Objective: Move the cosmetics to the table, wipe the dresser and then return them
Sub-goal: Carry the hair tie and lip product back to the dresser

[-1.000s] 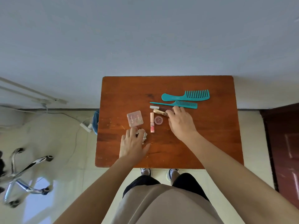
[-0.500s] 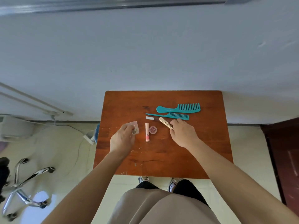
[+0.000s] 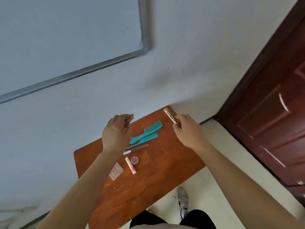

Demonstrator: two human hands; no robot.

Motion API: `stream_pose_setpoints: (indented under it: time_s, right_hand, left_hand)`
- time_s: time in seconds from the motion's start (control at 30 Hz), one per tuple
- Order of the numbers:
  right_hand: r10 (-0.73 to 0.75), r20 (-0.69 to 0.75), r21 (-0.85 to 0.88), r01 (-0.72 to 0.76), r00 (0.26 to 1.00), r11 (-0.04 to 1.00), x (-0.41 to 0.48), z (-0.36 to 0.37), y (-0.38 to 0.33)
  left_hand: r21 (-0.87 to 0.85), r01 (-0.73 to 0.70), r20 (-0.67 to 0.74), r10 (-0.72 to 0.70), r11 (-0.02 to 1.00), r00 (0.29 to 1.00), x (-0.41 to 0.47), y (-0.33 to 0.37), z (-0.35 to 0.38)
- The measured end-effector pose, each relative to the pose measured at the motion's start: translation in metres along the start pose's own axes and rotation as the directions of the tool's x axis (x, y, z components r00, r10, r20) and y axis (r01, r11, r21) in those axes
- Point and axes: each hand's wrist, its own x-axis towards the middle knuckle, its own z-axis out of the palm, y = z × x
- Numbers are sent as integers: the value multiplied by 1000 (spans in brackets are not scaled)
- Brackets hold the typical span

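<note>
My right hand (image 3: 189, 131) is raised above the far right corner of the wooden table (image 3: 148, 192) and grips a gold cosmetic tube (image 3: 170, 117). My left hand (image 3: 115, 133) is lifted over the table's far left side, closed on a small pale item (image 3: 130, 117) that barely shows past my fingers. On the table lie two teal combs (image 3: 148, 132), a brown pencil with a white cap (image 3: 136, 149), a pink lip gloss tube (image 3: 130, 165), a small round pink pot (image 3: 134, 160) and a clear square compact (image 3: 116, 171).
A dark red door (image 3: 272, 104) stands at the right. A whiteboard with a metal frame (image 3: 69, 75) hangs on the wall at the left. My shoe (image 3: 183, 200) rests on the pale floor beside the table.
Both hands rose off the table, the right carrying the gold tube, the left carrying the small item. The view swung up and to the right, bringing the door into sight.
</note>
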Motion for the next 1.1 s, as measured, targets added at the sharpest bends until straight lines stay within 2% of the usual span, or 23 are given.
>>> stream_pose_setpoints:
  time_s: [0.1,0.2,0.33,0.53,0.7,0.9,1.1]
  right_hand:
    - [216,-81,37,-213,973,976,-66,-29,42]
    - [376,-221,63,-372,900,926,-137,-71,82]
    - [510,-456,108,-523,730,845,-229,-134,125]
    - [590,-653,231,-618,475,752,-380,-207,175]
    - [632,-715,313,-671,299,672,-523,-242,220]
    - [669,-723,359,-733,173,577,-680,-281,271]
    - [683,-729,434,-740,46,513,-773,-315,324]
  left_hand:
    - [-128,-81,118,96,989,988,-7,39,31]
    - [-285,-231,172,286,930,943,-27,101,48]
    - [-401,-412,157,505,818,849,-64,196,52]
    - [-596,-597,28,757,537,653,-162,350,42]
    - [-691,-603,-5,831,399,556,-283,452,43]
    - [-759,-598,3,920,257,392,-433,572,52]
    - [-803,-581,-73,946,133,317,-527,664,64]
